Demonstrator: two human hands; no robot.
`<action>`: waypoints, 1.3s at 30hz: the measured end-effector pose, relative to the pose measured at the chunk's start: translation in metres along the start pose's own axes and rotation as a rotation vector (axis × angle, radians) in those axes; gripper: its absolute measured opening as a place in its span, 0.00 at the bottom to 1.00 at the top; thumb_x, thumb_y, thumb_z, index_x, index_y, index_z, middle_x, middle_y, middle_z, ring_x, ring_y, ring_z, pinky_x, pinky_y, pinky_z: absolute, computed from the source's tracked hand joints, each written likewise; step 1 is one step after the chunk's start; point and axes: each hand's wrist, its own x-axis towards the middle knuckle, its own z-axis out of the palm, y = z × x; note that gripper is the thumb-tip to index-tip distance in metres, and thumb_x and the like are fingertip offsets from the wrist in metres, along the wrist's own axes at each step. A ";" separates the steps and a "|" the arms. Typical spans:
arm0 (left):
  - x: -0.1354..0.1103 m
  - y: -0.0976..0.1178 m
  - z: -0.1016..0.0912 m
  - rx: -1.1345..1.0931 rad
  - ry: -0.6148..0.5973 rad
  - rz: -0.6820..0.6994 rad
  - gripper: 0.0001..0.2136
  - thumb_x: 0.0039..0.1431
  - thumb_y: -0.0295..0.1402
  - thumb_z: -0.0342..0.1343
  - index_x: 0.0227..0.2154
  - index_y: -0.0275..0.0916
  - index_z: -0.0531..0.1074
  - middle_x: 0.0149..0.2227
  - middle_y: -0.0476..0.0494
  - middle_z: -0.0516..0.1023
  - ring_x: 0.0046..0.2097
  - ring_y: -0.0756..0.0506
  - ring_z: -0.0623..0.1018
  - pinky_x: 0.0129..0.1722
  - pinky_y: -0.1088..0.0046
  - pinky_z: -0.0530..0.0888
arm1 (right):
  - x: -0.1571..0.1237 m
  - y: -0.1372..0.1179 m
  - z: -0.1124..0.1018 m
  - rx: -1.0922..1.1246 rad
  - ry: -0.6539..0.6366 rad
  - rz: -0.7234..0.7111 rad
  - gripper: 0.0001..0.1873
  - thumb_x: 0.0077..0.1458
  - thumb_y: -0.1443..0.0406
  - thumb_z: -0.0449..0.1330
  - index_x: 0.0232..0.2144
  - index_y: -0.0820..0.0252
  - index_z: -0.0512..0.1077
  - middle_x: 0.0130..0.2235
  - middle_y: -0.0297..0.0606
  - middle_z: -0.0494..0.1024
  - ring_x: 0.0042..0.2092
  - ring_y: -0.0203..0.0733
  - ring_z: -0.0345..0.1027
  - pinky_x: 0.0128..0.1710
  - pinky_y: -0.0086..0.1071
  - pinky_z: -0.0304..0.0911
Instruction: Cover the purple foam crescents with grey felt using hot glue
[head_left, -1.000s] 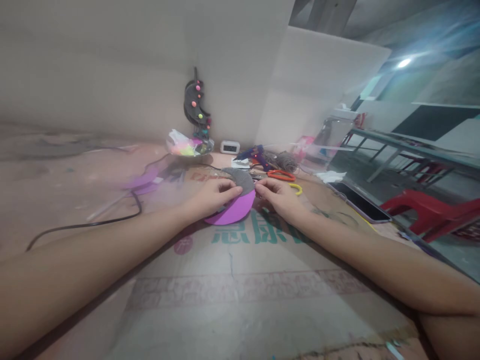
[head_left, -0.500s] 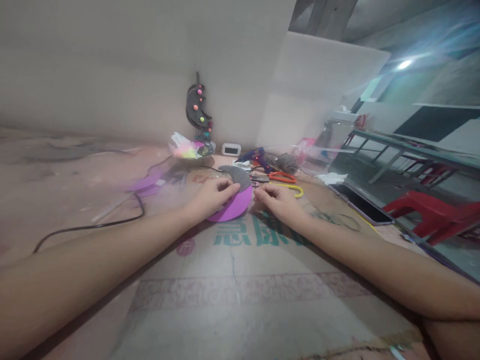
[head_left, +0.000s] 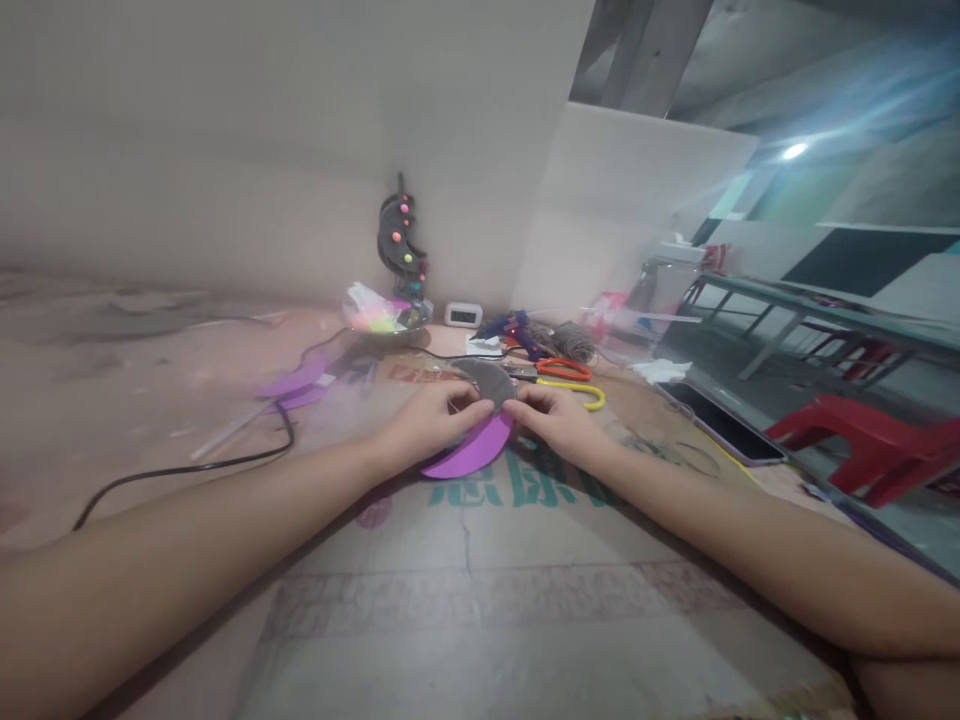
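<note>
"Crescent [head_left: 474,455], where's it at?"

"Ctr of view, btwn both hands, over the cardboard [head_left: 465,640]. Can't tell if it touches it. Upper pt is grey, lower pt plain purple."

"K. L hand [head_left: 429,420]?"

"Grasping it: thumb on the near face, abt where grey meets purple, fingers bent behind."

"And R hand [head_left: 559,418]?"

"Thumb + fingers drawn together at the crescent's R edge, thumb touching. Can't tell if they've got the edge itself or sth thin."

"What's nearby?"

"Just past the R hand: scissors w/ orange handles [head_left: 564,370], plus a yellow handle [head_left: 596,397]. Behind those, blue glue gun [head_left: 519,330] & grey yarn [head_left: 574,342]. White clock [head_left: 463,315] at the back, nr the wall."

"Phone?"

"Far R, nr the table edge, dark screen up [head_left: 724,420]."
</note>
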 end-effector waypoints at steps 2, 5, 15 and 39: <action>0.000 0.000 0.000 -0.004 -0.003 0.003 0.16 0.58 0.44 0.49 0.22 0.37 0.66 0.23 0.52 0.66 0.27 0.50 0.65 0.28 0.74 0.60 | 0.000 0.000 0.000 -0.002 -0.006 -0.001 0.17 0.54 0.53 0.56 0.22 0.60 0.66 0.22 0.29 0.65 0.25 0.32 0.56 0.24 0.27 0.52; 0.000 0.000 0.000 0.001 0.001 0.007 0.17 0.58 0.44 0.49 0.21 0.37 0.66 0.22 0.52 0.66 0.27 0.50 0.65 0.27 0.74 0.60 | -0.001 -0.001 0.000 -0.012 -0.018 0.007 0.19 0.54 0.52 0.56 0.22 0.61 0.66 0.22 0.30 0.65 0.25 0.32 0.56 0.24 0.27 0.52; 0.002 -0.004 0.000 -0.037 0.066 -0.052 0.17 0.56 0.46 0.50 0.22 0.38 0.64 0.23 0.52 0.66 0.27 0.50 0.66 0.28 0.75 0.61 | 0.003 -0.002 -0.001 0.100 0.220 0.046 0.23 0.55 0.48 0.53 0.20 0.58 0.60 0.21 0.28 0.59 0.23 0.32 0.53 0.23 0.27 0.51; 0.004 -0.009 -0.001 -0.186 0.051 -0.153 0.17 0.55 0.48 0.51 0.23 0.38 0.63 0.21 0.52 0.66 0.25 0.52 0.66 0.23 0.77 0.61 | 0.006 0.002 -0.002 0.258 0.194 0.112 0.17 0.54 0.53 0.56 0.39 0.59 0.69 0.23 0.27 0.61 0.23 0.32 0.53 0.21 0.27 0.50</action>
